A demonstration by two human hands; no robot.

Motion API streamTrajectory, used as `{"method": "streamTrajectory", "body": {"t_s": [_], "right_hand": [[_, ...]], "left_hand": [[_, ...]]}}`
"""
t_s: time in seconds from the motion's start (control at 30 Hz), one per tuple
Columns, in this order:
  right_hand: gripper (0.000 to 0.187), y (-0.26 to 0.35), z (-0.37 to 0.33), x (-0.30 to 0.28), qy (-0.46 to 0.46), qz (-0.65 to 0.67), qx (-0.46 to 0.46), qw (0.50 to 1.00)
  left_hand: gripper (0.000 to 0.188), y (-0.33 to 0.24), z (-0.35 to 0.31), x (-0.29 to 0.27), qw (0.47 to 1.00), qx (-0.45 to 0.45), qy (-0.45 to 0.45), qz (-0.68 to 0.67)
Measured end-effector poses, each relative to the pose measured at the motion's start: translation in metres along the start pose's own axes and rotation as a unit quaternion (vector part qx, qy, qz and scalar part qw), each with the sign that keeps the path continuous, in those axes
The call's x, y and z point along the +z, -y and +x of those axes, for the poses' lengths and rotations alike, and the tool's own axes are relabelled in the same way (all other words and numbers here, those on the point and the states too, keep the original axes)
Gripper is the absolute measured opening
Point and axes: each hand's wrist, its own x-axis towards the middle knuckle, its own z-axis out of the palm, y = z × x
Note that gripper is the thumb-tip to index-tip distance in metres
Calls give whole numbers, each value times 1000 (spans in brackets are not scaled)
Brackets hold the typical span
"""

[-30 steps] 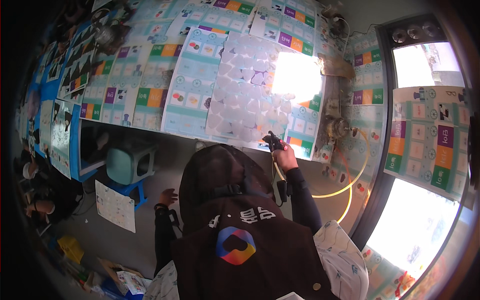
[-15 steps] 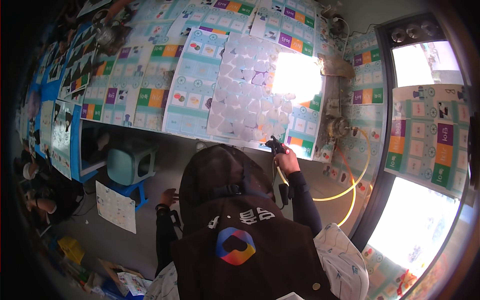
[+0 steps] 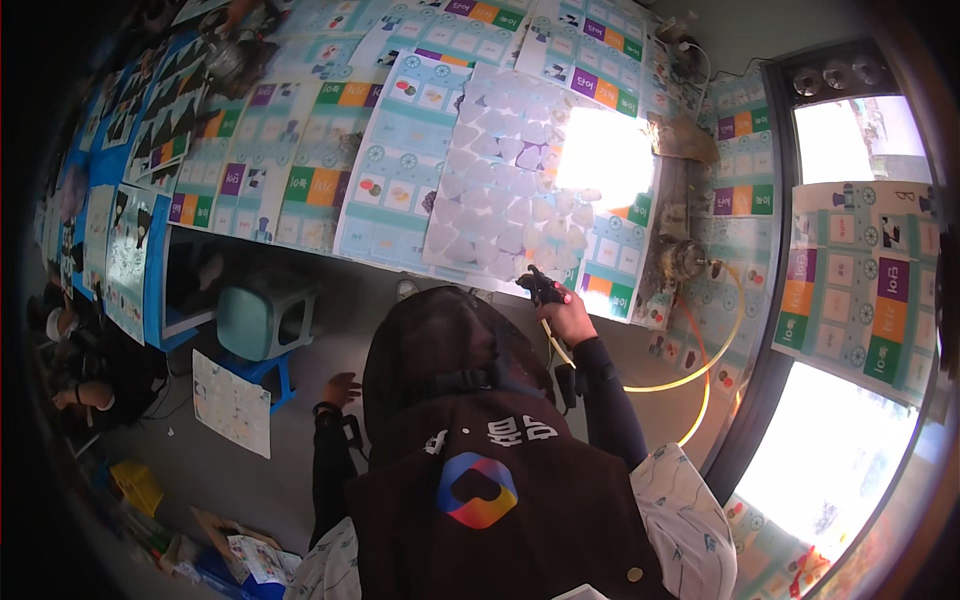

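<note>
My right hand (image 3: 568,318) is closed round the grip of a black pistol-shaped air gun (image 3: 541,287), held at the near edge of the table. From its grip a yellow hose (image 3: 557,343) hangs down. The nozzle points toward a sheet covered with many pale, rounded pieces (image 3: 485,185); whether it touches cannot be seen. Bright light washes out the right part of that sheet. My left hand (image 3: 341,389) hangs low at my side over the floor, fingers apart, with nothing in it.
Printed sheets (image 3: 395,160) cover the table. At its right end stands a metal fitting (image 3: 683,259) with yellow and orange hoses. A grey-green stool (image 3: 255,320) is left of me, near a fallen sheet (image 3: 231,402) and a yellow bin (image 3: 136,487). Other people sit at far left.
The air gun's nozzle has swung a little to the left, with my right hand still round its grip. The whole view has shifted slightly. My left hand stays low at my side.
</note>
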Motion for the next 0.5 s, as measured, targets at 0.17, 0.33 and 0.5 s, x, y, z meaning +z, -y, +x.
{"method": "streamTrajectory", "body": {"t_s": [0.17, 0.33, 0.5], "right_hand": [[37, -38, 29, 6, -33, -99, -79, 991], [28, -18, 25, 9, -17, -99, -67, 993], [35, -4, 18, 8, 25, -72, -57, 996]], "left_hand": [[32, 0, -3, 4, 1000, -5, -4, -9], [32, 15, -2, 3, 1000, -8, 5, -23], [32, 34, 7, -1, 999, 17, 30, -2]]}}
